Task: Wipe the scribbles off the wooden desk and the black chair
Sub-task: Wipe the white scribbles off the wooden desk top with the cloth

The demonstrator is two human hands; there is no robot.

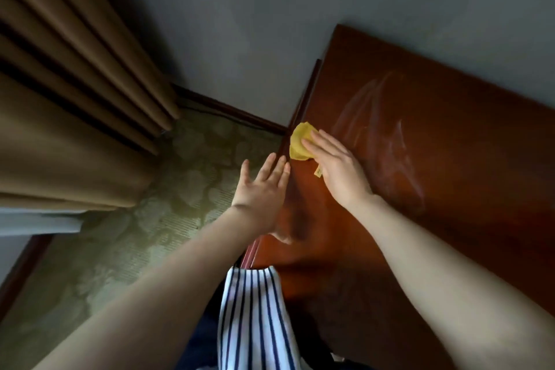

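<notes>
— What sits closest to you?

— My striped top [252, 318], down at six o'clock, just beside the near corner of the wooden desk [450, 189].

— And your left hand?

— My left hand [261, 189] is spread wide. The fingers are straight, pointing toward one o'clock, and it holds nothing. It is at the desk's left edge, where the wood meets the floor. I cannot tell whether my thumb touches the wood.

— The right one?

— My right hand [336, 171], at about two o'clock from the left one, lies flat on the yellow cloth [300, 141]. Its fingers are straight and close together, pressing the cloth onto the desktop. The cloth bunches out past my fingertips toward eleven o'clock, right at the desk's left edge. A small tag [318, 173] pokes out from under the hand on the thumb side.

— Any marks on the wood?

— There are pale whitish streaks [387, 135] on the reddish-brown top, at three o'clock from the cloth and near my knuckles. I cannot tell whether they are scribbles or wiping smears.

— And farther out?

— A green patterned carpet [135, 234] lies at nine o'clock, left of the desk. A tan curtain [75, 84] hangs in deep folds at ten o'clock. A dark skirting board [228, 108] runs along the foot of the grey wall [255, 24] at twelve o'clock. The desk's far long side stands against that wall.
</notes>
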